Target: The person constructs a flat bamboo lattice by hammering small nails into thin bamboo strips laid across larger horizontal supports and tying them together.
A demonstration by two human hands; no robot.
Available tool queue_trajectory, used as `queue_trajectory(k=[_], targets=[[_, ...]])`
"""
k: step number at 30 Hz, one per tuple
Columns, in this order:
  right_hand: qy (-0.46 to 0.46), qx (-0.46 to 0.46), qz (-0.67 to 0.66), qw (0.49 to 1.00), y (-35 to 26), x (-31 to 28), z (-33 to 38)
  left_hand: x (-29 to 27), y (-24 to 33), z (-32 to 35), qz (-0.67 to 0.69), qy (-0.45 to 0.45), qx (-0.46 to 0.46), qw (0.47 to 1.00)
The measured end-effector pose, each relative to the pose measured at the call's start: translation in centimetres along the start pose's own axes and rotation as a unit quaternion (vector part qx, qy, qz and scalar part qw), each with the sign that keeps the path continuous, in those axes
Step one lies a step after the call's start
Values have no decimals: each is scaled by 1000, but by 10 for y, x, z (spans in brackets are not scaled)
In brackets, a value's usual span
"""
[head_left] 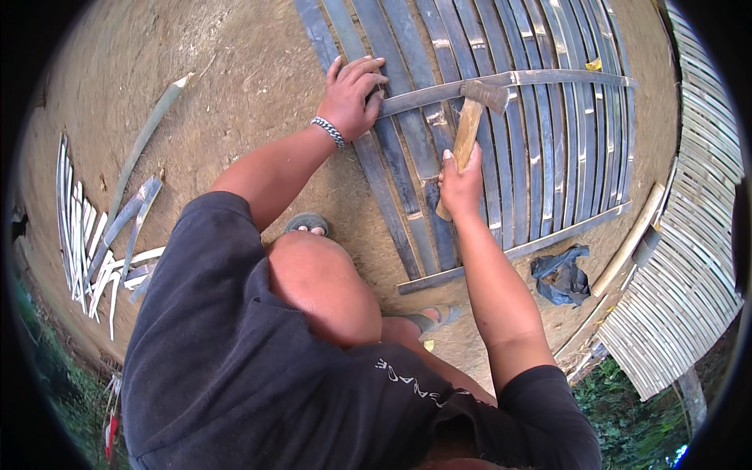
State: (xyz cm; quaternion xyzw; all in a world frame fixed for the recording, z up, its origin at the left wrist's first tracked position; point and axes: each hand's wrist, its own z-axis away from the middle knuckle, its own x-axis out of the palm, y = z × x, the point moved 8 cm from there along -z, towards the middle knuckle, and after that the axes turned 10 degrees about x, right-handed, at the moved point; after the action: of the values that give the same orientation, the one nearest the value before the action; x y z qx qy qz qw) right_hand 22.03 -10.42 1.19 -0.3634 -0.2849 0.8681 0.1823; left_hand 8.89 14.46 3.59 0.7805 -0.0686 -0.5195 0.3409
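Note:
A panel of dark bamboo slats (407, 145) lies on the ground before me, with a bamboo cross strip (548, 77) running over its middle. At that strip's left end, my left hand (354, 95) presses down on the outer slats, its fingers bent and thumb close to the forefinger. What is between those fingertips, if anything, is too small to make out. My right hand (460, 185) grips the wooden handle of a hatchet (468, 129). Its rusty metal head is above the cross strip, to the right of my left hand.
Pale split bamboo strips (78, 243) lie in a pile at left, near a long curved bamboo piece (149, 129). A crumpled black plastic bag (561, 276) sits beyond the panel's near right corner. A bamboo pole (629, 239) and a lighter slatted panel (677, 274) stand at right.

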Motion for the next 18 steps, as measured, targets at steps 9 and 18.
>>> queue_trajectory(k=[9,18], targets=[[26,-6,11,1000,2,-3,-1,-10,-9,3,35,80,-4,996],[40,-8,35,999,-10,-8,7,-47,-56,63,66,222,-313,921]])
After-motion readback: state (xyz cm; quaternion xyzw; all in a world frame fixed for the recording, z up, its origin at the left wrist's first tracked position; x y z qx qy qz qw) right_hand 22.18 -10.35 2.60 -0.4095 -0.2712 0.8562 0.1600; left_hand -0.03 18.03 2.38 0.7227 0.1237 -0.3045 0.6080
